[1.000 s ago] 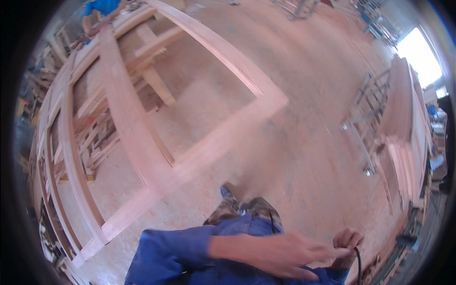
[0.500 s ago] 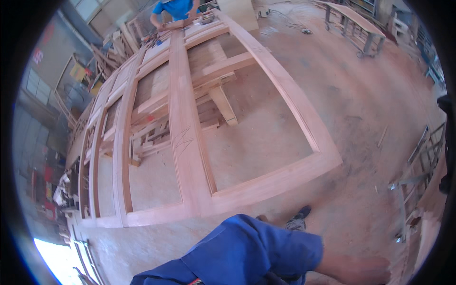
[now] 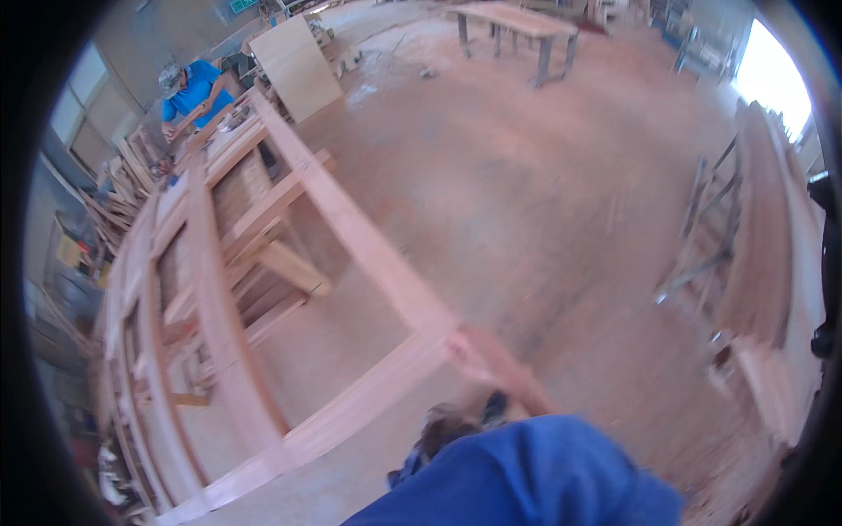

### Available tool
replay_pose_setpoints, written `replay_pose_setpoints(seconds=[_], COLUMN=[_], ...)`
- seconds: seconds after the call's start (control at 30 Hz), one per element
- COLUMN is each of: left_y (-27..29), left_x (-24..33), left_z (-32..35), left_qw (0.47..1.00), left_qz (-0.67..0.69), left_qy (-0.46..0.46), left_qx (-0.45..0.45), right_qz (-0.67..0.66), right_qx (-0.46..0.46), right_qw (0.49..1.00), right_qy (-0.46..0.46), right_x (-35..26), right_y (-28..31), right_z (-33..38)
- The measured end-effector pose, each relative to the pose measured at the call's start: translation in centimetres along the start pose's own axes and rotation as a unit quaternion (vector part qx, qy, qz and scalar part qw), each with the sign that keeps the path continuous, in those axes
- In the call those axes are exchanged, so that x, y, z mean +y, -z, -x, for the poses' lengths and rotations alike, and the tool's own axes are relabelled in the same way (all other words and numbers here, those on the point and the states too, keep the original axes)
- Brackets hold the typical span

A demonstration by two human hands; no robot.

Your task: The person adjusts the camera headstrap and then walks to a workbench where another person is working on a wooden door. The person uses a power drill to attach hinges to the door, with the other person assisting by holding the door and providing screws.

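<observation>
A large pale reddish wooden frame, built of long rails and crosspieces with open panels between them, lies raised on supports to my left. My right hand reaches out from a blue sleeve and touches the near right corner of this frame. Motion blur smears its fingers, so their grip is unclear. Below the frame, a wooden support beam and several loose boards show through the openings. My left hand is out of view.
At the frame's far end a person in a blue shirt handles a piece of wood. A light panel leans beside them. A low table stands far off; long boards lie on a metal rack at right. My shoes are below the corner.
My view has swung to the right, so the frame now sits further left. My right hand has come from the lower right onto the frame's corner.
</observation>
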State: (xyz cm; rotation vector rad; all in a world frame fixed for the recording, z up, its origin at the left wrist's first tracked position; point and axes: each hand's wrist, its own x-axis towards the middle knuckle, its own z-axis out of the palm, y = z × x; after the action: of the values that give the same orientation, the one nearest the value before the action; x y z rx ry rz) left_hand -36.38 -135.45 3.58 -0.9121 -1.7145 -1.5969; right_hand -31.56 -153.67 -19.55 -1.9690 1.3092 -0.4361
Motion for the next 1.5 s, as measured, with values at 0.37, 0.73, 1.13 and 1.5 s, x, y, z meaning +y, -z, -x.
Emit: replay_pose_setpoints(seconds=[0.37,0.73,1.13,1.5], left_y=[17.6,34.0,49.6,54.7], left_x=[-4.6,-3.6,-10.8,-13.7], left_z=[-4.1,-2.0,-3.8,14.5], left_qw=[0.984,0.953,0.938,0.707], left_qz=[-0.111,-0.231,-0.296,-0.363], left_qy=[-0.14,-0.17,-0.116,0.495], left_qx=[0.004,0.092,0.136,0.351], right_qz=[-0.063,-0.048,-0.068,-0.043], right_qx=[-0.099,-0.115,-0.143,-0.167], right_qw=[0.99,0.975,0.972,0.978], right_qy=[-0.081,-0.184,-0.176,-0.122], right_x=[8.9,16.5,29.8,42.1], right_y=[7.9,13.9,28.0,33.8], right_z=[3.3,-1.6,-9.3,-16.4])
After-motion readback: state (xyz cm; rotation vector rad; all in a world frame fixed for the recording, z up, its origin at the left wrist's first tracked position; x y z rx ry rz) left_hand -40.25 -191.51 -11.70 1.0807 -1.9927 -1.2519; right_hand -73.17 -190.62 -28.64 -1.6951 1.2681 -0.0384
